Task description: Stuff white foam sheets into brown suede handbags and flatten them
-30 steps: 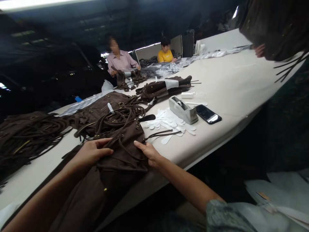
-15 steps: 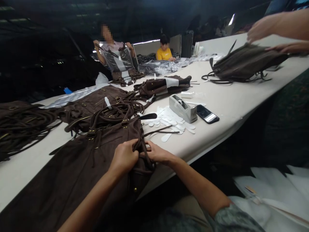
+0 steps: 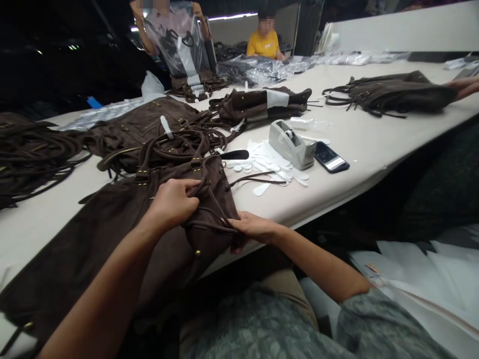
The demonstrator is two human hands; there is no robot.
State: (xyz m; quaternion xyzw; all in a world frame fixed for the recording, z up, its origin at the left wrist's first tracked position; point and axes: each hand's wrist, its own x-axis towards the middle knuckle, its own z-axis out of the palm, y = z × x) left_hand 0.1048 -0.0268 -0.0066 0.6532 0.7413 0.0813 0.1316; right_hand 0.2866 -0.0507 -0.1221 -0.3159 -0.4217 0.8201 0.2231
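A dark brown bag (image 3: 93,234) lies at the table's near edge, its handles toward the far side. My left hand (image 3: 174,202) is closed on the bag's upper edge beside a thin cord. At the bag's right end my right hand (image 3: 254,228) grips its side, the thumb on top and other fingers partly hidden beneath. Thin straps (image 3: 219,202) run between the two hands. A dark strap end (image 3: 235,155) sticks out past the bag's top corner.
White plastic strips (image 3: 275,167) lie scattered beside a grey tape dispenser (image 3: 292,144) and a phone (image 3: 331,157). More brown bags (image 3: 149,122) are piled behind. At right, another person's hand (image 3: 466,88) touches a bag (image 3: 396,93). Two people are across the table.
My hands have moved apart, the left one leftward along the bag's edge, the right one at its side. The other person's bag now lies flat on the table. The view has tilted down.
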